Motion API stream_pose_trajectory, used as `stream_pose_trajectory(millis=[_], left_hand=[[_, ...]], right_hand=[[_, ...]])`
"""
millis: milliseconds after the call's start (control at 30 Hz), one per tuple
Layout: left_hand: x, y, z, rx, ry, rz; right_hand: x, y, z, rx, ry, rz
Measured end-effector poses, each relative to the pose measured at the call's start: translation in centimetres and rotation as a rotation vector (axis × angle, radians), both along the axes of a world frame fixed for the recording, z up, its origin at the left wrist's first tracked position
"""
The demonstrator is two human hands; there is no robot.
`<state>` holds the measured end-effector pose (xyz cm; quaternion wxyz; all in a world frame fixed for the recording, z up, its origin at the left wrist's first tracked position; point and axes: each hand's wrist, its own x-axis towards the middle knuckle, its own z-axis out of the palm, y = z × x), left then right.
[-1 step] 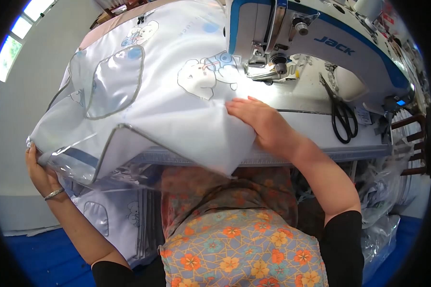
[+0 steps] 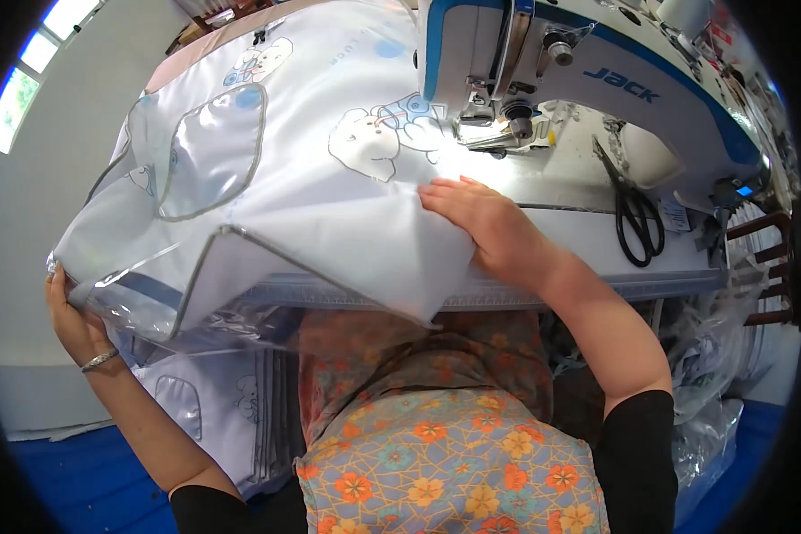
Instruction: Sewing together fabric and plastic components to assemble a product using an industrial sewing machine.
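Observation:
A large white fabric cover [image 2: 307, 209] with printed bears, grey piping and a clear plastic pocket [image 2: 212, 151] spreads over the table to the left of the sewing machine [image 2: 587, 71]. At the far left, my left hand [image 2: 73, 316] is closed round the cover's edge, its fingertips partly hidden behind the material. My right hand [image 2: 489, 222] lies with fingers stretched out flat on the cover, just in front of the machine's presser foot [image 2: 518, 125]. Between the hands, a grey-bound edge rises in a fold, and a corner hangs over the table's front.
Black scissors [image 2: 636, 209] lie on the machine bed to the right. A ruler strip [image 2: 578, 292] runs along the table's front edge. Below at the left hangs a stack of similar white covers [image 2: 214, 409]. Clear plastic bags [image 2: 707, 445] and a brown chair [image 2: 770, 267] stand at the right.

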<state>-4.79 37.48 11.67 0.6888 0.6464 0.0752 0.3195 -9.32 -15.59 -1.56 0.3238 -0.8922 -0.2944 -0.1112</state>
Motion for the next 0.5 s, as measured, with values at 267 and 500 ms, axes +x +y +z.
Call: stream_pose_trajectory(millis=[267, 500], left_hand=[[2.3, -2.6, 0.4, 0.061, -0.021, -0.032], [4.4, -5.5, 1.4, 0.116, -0.110, -0.106]], right_hand=[[2.0, -0.8, -0.4, -0.020, -0.025, -0.001], [1.9, -1.0, -0.1, -0.113, -0.046, 0.025]])
